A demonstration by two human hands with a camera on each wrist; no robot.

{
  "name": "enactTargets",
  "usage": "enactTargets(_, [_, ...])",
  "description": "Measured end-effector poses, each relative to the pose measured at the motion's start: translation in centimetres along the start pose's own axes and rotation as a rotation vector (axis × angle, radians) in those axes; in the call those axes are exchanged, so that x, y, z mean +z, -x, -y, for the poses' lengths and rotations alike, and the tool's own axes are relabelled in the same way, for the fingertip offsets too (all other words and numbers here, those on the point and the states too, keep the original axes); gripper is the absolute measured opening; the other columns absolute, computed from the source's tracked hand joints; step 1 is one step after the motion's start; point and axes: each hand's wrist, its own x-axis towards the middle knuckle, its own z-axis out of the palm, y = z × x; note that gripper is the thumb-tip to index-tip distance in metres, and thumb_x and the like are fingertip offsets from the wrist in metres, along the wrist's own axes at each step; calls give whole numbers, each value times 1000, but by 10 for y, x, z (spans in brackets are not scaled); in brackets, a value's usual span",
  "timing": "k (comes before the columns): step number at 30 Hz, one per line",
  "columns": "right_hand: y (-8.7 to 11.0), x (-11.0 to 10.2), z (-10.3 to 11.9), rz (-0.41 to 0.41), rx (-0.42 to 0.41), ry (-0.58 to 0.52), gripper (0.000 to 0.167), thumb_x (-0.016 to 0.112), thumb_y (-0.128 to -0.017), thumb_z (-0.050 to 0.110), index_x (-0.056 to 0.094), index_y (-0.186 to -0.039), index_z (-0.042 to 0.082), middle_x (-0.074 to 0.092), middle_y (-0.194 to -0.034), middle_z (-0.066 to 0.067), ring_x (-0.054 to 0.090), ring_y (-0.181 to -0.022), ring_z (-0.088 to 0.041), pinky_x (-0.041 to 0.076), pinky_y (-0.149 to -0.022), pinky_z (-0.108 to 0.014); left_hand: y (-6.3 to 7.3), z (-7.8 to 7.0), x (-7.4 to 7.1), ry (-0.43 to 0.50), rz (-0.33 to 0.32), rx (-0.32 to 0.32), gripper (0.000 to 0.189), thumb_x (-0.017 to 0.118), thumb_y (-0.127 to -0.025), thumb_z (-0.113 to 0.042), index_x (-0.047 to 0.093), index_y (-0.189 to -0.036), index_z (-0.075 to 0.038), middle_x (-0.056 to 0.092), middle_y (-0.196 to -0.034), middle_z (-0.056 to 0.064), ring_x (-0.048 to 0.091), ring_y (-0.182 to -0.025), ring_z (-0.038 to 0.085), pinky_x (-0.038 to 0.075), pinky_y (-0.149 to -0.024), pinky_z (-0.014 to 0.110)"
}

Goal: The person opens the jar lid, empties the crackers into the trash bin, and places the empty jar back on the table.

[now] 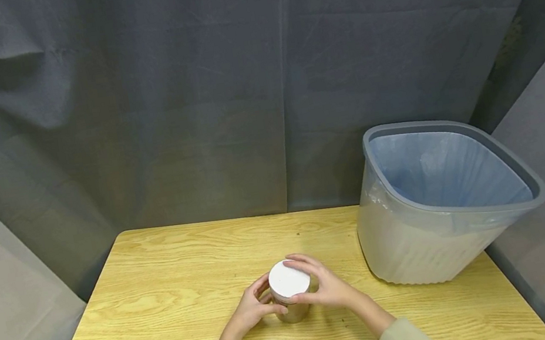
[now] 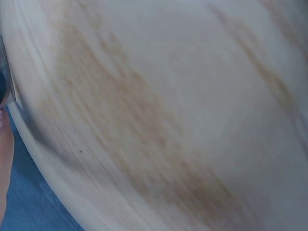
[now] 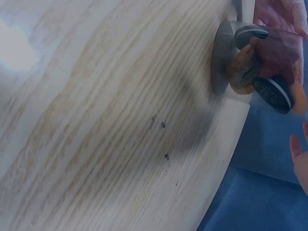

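Left hand (image 1: 254,308) grips the side of the clear jar (image 1: 295,314), thumb round the near side, fingers behind. Right hand (image 1: 330,288) holds the white lid (image 1: 288,279) at its rim, fingertips on the far edge, thumb on the near one. So both hands are occupied. My read: left braces the body against slip or twist, right has the cap across its width for even control.

Jar sits low-center in the head frame, roughly upright between the hands. Can't tell if its base bears on the tabletop (image 1: 188,278). Low-center presumably suits a two-handed grip with short reach.

Right wrist view shows dark sandwich cookies (image 3: 273,94) and brown biscuits (image 3: 241,72) through the wall, lying at mixed angles; looks like a loose fill. Dark specks (image 3: 163,125) on the wood there, crumbs or marks, can't tell. Left wrist view is mostly wood, just a jar sliver at its left edge.

Translucent bin (image 1: 423,241) stands at the right of the head frame, well apart from the jar, probably parked off-side for elbow room. Dark curtain (image 1: 179,119) hangs across the top, likely a backdrop.
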Motion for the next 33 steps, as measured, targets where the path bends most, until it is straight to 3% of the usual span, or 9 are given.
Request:
enactTargets(4, [-2,-2,0,12,-15,-22,67,74,-77,22,43,-135,11,33,-143,-13,28,-129,-40,29,-93,-69,0,-2,0,7,3,2,86,78,-69,-8,30,-141,-5,32,-144,13,25,-133,34,29,-107,45])
enactTargets(12, [-2,-5,7,26,-19,-31,65,73,-78,23,44,-135,11,33,-143,-13,27,-130,-38,28,-94,-69,6,-21,4,-7,11,4,86,78,-70,-9,29,-140,-1,33,-143,17,26,-132,37,28,-107,47])
enactTargets(15, [-3,-5,6,25,-30,-23,65,73,-78,24,44,-135,11,34,-143,-13,28,-130,-38,28,-94,-69,6,-20,4,-8,13,5,85,77,-70,-9,29,-140,0,33,-143,18,26,-131,38,29,-106,48])
enactTargets(22, [-4,-5,-1,32,-12,-20,66,72,-78,33,45,-135,16,33,-144,-7,25,-132,-33,27,-96,-67,0,-1,-1,-4,1,-7,86,78,-69,-7,30,-141,-5,33,-144,13,27,-132,34,29,-107,44])
enactTargets(33, [-5,-5,-1,10,6,-18,67,74,-76,35,45,-135,21,33,-144,1,27,-132,-30,28,-98,-64,0,2,-2,-16,6,-8,86,78,-70,-12,30,-141,-6,30,-145,12,25,-133,33,30,-107,43])
